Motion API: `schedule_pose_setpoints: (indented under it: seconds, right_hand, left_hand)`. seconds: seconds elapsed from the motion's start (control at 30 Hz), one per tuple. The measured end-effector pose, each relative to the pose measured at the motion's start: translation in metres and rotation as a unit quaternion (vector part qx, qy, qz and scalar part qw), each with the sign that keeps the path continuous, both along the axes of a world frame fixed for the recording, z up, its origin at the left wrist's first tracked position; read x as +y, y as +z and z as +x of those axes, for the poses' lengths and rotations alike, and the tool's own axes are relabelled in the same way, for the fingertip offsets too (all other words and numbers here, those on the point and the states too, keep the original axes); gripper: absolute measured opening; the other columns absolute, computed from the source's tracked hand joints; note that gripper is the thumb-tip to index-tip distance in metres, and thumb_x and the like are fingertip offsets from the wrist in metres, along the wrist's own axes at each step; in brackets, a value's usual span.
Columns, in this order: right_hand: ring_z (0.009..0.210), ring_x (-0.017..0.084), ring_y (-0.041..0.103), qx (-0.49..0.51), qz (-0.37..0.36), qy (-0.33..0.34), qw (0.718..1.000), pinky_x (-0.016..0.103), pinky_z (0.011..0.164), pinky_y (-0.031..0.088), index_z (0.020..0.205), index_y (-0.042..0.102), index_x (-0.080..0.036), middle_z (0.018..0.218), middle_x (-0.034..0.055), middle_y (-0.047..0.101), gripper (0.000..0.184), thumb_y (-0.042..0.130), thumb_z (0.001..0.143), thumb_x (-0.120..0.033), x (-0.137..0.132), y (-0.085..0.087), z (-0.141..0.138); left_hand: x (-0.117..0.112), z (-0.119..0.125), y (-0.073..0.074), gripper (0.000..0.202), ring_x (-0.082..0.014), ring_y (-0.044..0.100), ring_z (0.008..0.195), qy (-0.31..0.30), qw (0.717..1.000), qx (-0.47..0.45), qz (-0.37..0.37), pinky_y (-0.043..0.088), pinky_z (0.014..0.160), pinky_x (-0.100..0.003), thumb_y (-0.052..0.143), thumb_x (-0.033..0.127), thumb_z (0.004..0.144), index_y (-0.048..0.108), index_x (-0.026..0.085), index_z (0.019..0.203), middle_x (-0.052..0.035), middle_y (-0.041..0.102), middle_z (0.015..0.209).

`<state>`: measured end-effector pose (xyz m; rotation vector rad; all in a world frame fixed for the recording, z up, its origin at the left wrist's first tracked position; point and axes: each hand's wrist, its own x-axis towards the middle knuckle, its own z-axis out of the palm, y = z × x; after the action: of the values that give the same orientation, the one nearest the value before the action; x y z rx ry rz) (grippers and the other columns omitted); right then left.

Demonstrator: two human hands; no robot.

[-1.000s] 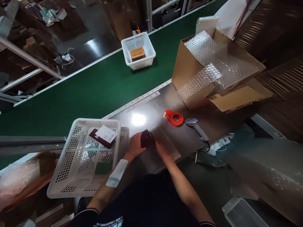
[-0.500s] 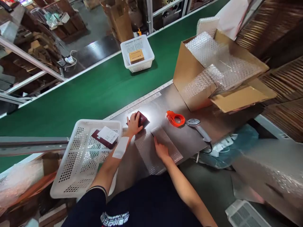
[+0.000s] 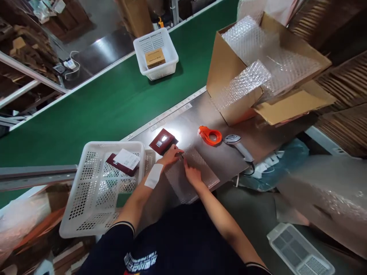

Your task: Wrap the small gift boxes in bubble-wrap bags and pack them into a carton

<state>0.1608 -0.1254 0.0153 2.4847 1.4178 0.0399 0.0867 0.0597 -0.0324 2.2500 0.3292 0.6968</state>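
Both hands meet at the far end of a clear sheet of bubble wrap [image 3: 195, 173] that lies flat near the front edge of the metal counter [image 3: 223, 160]. The left hand [image 3: 171, 155] has its fingers loosely curled and pinched at the sheet's far left corner; whether it has truly gripped the plastic or only presses on it cannot be told. The right hand [image 3: 192, 173] rests palm down on the sheet, fingers stretched forward and close together, holding nothing. A white patch sits on the left forearm.

Just beyond the left fingertips, touching or nearly touching them, lies a small flat dark red box [image 3: 163, 141], square, glossy, with a glare spot on its lid. It rests on the bare steel toward the counter's back edge, where a printed ruler strip runs along the green conveyor belt [image 3: 109, 103].

At the counter's left edge stands a white plastic basket [image 3: 86, 191] with perforated walls; inside it is another dark red box carrying a white barcode label [image 3: 127, 159]. Right of the bubble wrap, an orange tape dispenser [image 3: 210, 135], ring-shaped, lies beside a grey handheld scanner [image 3: 237, 147] whose cable drops over the front edge. At the back right corner a brown cardboard carton [image 3: 229, 88] stands open, stuffed with more bubble wrap. Farther along the belt sits a second white basket [image 3: 156, 55] holding a tan cardboard box
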Motion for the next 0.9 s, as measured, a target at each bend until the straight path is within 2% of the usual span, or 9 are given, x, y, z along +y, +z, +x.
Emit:
schedule_pose_setpoints:
  seconds: [0.13, 0.3, 0.47, 0.67, 0.73, 0.8, 0.83, 0.9]
  right_hand:
    - [0.108, 0.033, 0.076, -0.006, -0.045, -0.003, 0.999, 0.05, 0.092, 0.062, 0.173, 0.017, -0.022, 0.121, 0.0235, 0.073, 0.071, 0.033, 0.105, -0.01, -0.016, -0.003, 0.004]
    - [0.104, 0.031, 0.077, -0.039, -0.075, -0.03, 0.996, 0.045, 0.089, 0.063, 0.173, 0.018, -0.026, 0.117, 0.0184, 0.075, 0.077, 0.038, 0.101, -0.008, -0.065, -0.013, 0.011]
    - [0.095, 0.027, 0.078, -0.065, -0.062, -0.052, 0.995, 0.034, 0.079, 0.063, 0.171, 0.024, -0.027, 0.118, 0.0162, 0.074, 0.074, 0.04, 0.101, -0.01, -0.131, -0.032, 0.016]
    - [0.078, 0.023, 0.077, -0.07, -0.041, -0.078, 0.994, 0.029, 0.068, 0.059, 0.167, 0.037, -0.026, 0.093, 0.0077, 0.076, 0.067, 0.039, 0.102, -0.012, -0.238, -0.058, 0.023]
    - [0.073, 0.022, 0.075, -0.046, -0.016, -0.093, 0.994, 0.03, 0.065, 0.058, 0.165, 0.042, -0.025, 0.092, 0.0073, 0.076, 0.065, 0.038, 0.101, -0.014, -0.273, -0.066, 0.027]
    - [0.074, 0.023, 0.075, -0.007, 0.052, -0.089, 0.995, 0.032, 0.068, 0.059, 0.161, 0.046, -0.021, 0.094, 0.0087, 0.078, 0.06, 0.036, 0.102, -0.019, -0.294, -0.068, 0.031]
    - [0.078, 0.024, 0.076, 0.01, 0.105, -0.08, 0.991, 0.034, 0.072, 0.061, 0.158, 0.049, -0.019, 0.097, 0.0101, 0.078, 0.057, 0.034, 0.103, -0.023, -0.295, -0.066, 0.033]
    - [0.095, 0.025, 0.076, 0.028, 0.221, -0.063, 0.973, 0.037, 0.085, 0.061, 0.148, 0.056, -0.015, 0.11, 0.0144, 0.077, 0.052, 0.031, 0.104, -0.028, -0.279, -0.054, 0.038]
  left_hand:
    - [0.003, 0.004, -0.01, 0.042, -0.0176, 0.055, 0.106, 0.005, 1.0, -0.013, -0.015, 0.052, 0.101, -0.033, 0.073, 0.01, 0.087, 0.073, 0.02, 0.127, -0.0061, 0.048, 0.123]
    - [0.008, 0.008, -0.012, 0.046, -0.0179, 0.057, 0.104, -0.001, 1.0, -0.001, -0.009, 0.052, 0.104, -0.036, 0.076, 0.016, 0.086, 0.074, 0.027, 0.131, -0.0055, 0.046, 0.122]
    - [0.007, 0.006, -0.012, 0.049, -0.018, 0.057, 0.103, 0.013, 1.0, 0.014, 0.008, 0.053, 0.101, -0.036, 0.077, 0.018, 0.087, 0.072, 0.027, 0.135, -0.0062, 0.047, 0.124]
    - [0.003, 0.001, -0.003, 0.048, -0.018, 0.06, 0.103, 0.035, 0.998, 0.042, 0.024, 0.053, 0.099, -0.035, 0.076, 0.02, 0.089, 0.071, 0.026, 0.136, -0.0074, 0.049, 0.129]
    - [0.001, 0.0, 0.001, 0.049, -0.0199, 0.061, 0.109, 0.049, 0.997, 0.051, 0.044, 0.053, 0.1, -0.035, 0.076, 0.019, 0.089, 0.071, 0.026, 0.137, -0.0086, 0.051, 0.131]
    - [-0.008, 0.0, 0.002, 0.047, -0.0241, 0.06, 0.118, 0.073, 0.994, 0.056, 0.066, 0.051, 0.104, -0.038, 0.074, 0.017, 0.09, 0.071, 0.025, 0.137, -0.0107, 0.054, 0.133]
    - [-0.017, 0.0, 0.001, 0.046, -0.0264, 0.058, 0.124, 0.089, 0.992, 0.057, 0.073, 0.05, 0.106, -0.04, 0.07, 0.016, 0.092, 0.07, 0.025, 0.137, -0.012, 0.056, 0.135]
    - [-0.044, 0.0, -0.007, 0.046, -0.0304, 0.054, 0.135, 0.138, 0.987, 0.049, 0.073, 0.046, 0.114, -0.045, 0.062, 0.016, 0.097, 0.066, 0.024, 0.143, -0.0147, 0.055, 0.145]
